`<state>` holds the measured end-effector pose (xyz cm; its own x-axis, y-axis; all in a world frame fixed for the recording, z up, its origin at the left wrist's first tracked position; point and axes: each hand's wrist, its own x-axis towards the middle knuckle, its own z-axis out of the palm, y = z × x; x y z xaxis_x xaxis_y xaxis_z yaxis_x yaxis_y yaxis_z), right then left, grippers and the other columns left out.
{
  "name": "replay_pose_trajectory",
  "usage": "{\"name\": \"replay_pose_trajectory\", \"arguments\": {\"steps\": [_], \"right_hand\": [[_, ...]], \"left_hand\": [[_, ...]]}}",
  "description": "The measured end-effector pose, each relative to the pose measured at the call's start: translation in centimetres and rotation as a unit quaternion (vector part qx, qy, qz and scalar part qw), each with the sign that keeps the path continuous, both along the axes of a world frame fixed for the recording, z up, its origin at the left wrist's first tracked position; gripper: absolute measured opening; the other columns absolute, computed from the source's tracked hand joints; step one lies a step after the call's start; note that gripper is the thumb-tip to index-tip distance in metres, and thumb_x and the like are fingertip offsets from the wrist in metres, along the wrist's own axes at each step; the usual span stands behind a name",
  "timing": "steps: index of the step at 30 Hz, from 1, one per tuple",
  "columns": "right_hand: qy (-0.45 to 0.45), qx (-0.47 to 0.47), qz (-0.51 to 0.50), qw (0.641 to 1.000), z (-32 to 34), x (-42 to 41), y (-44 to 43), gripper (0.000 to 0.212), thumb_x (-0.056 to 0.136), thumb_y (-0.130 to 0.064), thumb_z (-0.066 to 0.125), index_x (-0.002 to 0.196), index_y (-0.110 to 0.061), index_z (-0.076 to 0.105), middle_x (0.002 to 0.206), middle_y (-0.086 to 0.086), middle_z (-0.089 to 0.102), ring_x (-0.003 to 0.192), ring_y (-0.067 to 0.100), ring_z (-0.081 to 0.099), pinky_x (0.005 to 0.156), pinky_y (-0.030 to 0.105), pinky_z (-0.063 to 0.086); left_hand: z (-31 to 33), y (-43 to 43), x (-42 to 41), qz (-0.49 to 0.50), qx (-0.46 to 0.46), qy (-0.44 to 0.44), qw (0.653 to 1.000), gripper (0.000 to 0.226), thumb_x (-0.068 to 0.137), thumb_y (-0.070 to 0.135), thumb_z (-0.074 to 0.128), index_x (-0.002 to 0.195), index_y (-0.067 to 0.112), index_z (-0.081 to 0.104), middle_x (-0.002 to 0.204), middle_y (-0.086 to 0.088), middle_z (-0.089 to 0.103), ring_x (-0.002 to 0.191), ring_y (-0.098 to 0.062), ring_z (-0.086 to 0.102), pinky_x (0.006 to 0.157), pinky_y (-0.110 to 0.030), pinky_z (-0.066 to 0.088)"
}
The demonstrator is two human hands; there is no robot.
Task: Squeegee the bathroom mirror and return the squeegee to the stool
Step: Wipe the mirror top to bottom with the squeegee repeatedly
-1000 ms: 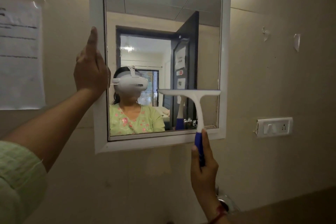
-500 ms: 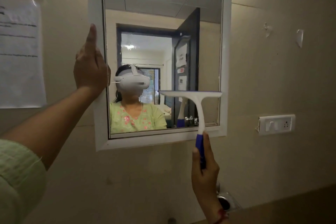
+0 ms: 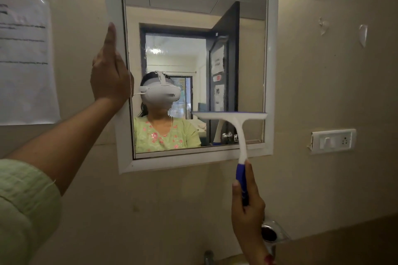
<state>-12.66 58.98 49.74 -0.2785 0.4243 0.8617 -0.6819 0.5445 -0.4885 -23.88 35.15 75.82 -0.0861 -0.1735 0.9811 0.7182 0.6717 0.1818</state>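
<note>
While pressing the left hand (image 3: pixel 109 79), fingers straight and pointing up, against the left edge of the white frame (image 3: pixel 271 71) round the mirror (image 3: pixel 193 49), gripping the squeegee (image 3: pixel 240 131) by its blue handle in the right hand (image 3: pixel 247 211), fingers curled round it. Holding the blade level on the glass, low on the right, its end reaching the frame.

white-and-blue squeegee (image 3: pixel 241 135), white-framed mirror (image 3: pixel 270 71).

free mirror (image 3: pixel 193 17) above squeegee (image 3: pixel 239 127), frame (image 3: pixel 271 71) blocking right
</note>
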Motion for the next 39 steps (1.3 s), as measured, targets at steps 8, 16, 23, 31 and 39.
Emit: {"name": "replay_pose_trajectory", "arguments": {"steps": [8, 16, 23, 31, 39], "right_hand": [[-0.025, 0.017, -0.011, 0.999, -2.7, 0.5, -0.4, 0.049, 0.091, -0.057, 0.040, 0.138, -0.052, 0.027, 0.060, -0.009, 0.040, 0.045, 0.001, 0.036, 0.043, 0.014, 0.037], [-0.021, 0.010, -0.018, 1.000, -1.5, 0.7, -0.2, 0.050, 0.095, -0.036, 0.048, 0.137, -0.054, 0.029, 0.060, -0.003, 0.039, 0.046, 0.004, 0.036, 0.041, 0.018, 0.038], [-0.040, 0.008, -0.006, 0.999, -4.0, 1.3, -0.6, 0.051, 0.089, -0.062, 0.039, 0.138, -0.054, 0.026, 0.067, -0.008, 0.048, 0.048, 0.001, 0.043, 0.047, 0.010, 0.041], [-0.020, 0.024, -0.012, 0.999, -1.8, 1.1, 0.0, 0.051, 0.094, -0.036, 0.046, 0.136, -0.056, 0.025, 0.060, -0.004, 0.043, 0.046, 0.001, 0.041, 0.043, 0.010, 0.039], [-0.039, 0.022, -0.028, 0.999, -4.7, 2.0, -0.1, 0.047, 0.092, -0.056, 0.040, 0.137, -0.055, 0.026, 0.064, -0.002, 0.045, 0.049, 0.008, 0.043, 0.047, 0.014, 0.042]], "left_hand": [[0.1, 0.1, -0.2, 0.002, 0.005, 0.007, 1.000, 0.048, 0.100, 0.017, 0.027, 0.148, 0.020, 0.023, 0.142, -0.008, 0.048, 0.113, -0.029, 0.054, 0.091, -0.031, 0.041], [0.1, 0.0, -0.6, 0.003, 0.008, 0.008, 1.000, 0.049, 0.099, 0.019, 0.026, 0.148, 0.023, 0.023, 0.144, -0.006, 0.047, 0.116, -0.025, 0.054, 0.093, -0.031, 0.040], [0.1, 0.0, -0.5, 0.002, 0.008, 0.008, 1.000, 0.049, 0.099, 0.019, 0.026, 0.148, 0.021, 0.023, 0.137, -0.011, 0.052, 0.111, -0.029, 0.055, 0.089, -0.032, 0.041], [0.1, 0.0, -0.4, 0.006, 0.008, 0.008, 1.000, 0.048, 0.100, 0.018, 0.026, 0.148, 0.020, 0.023, 0.143, -0.008, 0.048, 0.117, -0.027, 0.052, 0.092, -0.029, 0.039], [0.2, 0.0, -0.5, 0.002, 0.010, 0.016, 1.000, 0.048, 0.099, 0.016, 0.028, 0.147, 0.018, 0.025, 0.141, -0.008, 0.050, 0.116, -0.026, 0.054, 0.092, -0.027, 0.040]]}}
